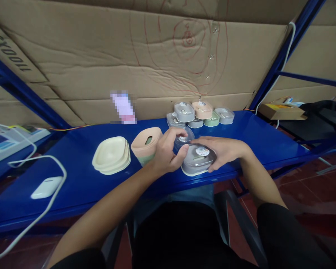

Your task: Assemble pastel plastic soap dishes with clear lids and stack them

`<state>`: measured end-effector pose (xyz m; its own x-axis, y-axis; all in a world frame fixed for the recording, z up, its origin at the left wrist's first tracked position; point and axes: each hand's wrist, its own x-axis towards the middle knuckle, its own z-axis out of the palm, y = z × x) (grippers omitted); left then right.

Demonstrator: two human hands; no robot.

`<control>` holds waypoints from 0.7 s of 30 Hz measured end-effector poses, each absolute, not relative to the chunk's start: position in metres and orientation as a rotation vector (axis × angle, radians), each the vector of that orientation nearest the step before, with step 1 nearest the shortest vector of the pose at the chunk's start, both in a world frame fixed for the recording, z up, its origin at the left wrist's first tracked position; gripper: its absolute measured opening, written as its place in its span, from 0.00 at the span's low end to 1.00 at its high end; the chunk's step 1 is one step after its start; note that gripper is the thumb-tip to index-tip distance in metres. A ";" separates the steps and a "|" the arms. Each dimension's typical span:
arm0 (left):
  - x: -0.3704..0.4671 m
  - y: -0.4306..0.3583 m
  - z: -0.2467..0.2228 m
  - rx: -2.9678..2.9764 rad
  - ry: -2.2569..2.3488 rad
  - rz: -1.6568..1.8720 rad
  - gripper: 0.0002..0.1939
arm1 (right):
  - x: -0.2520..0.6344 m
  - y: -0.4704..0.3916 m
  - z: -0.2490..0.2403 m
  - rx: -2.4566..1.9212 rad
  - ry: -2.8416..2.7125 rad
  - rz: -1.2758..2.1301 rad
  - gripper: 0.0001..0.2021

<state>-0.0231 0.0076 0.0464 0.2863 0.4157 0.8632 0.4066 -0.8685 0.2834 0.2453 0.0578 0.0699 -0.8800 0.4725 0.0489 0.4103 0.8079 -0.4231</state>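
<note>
A grey box with a clear lid and a round white label (194, 164) sits near the table's front edge. My right hand (224, 149) grips it from the right, thumb at the front and fingers along the back. On its left side, my left hand (170, 149) has its curved fingers and thumb apart, with nothing visible between them. Another grey lidded box (183, 136) stands just behind, partly covered by my left hand. Left of that hand are nested peach and green containers (146, 144) with an oval slot, then a stack of cream square pieces (110, 154).
Several grey, peach and green lidded boxes (203, 112) are grouped and partly stacked at the back of the blue table (81, 149). A white earphone case (47, 187) and white cable (60, 166) lie left. A blurred-out phone-like thing (123, 107) leans on the cardboard wall (100, 67).
</note>
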 end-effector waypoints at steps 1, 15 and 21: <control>-0.023 0.007 0.047 2.534 0.815 1.652 0.10 | 0.245 0.058 0.070 -0.690 -2.839 0.620 0.58; -0.007 -0.006 0.049 2.678 1.148 0.634 0.43 | 0.232 0.055 0.057 -0.817 -2.941 0.426 0.56; -0.007 -0.009 0.053 2.688 1.168 0.523 0.48 | 0.228 0.049 0.058 -0.809 -2.931 0.374 0.54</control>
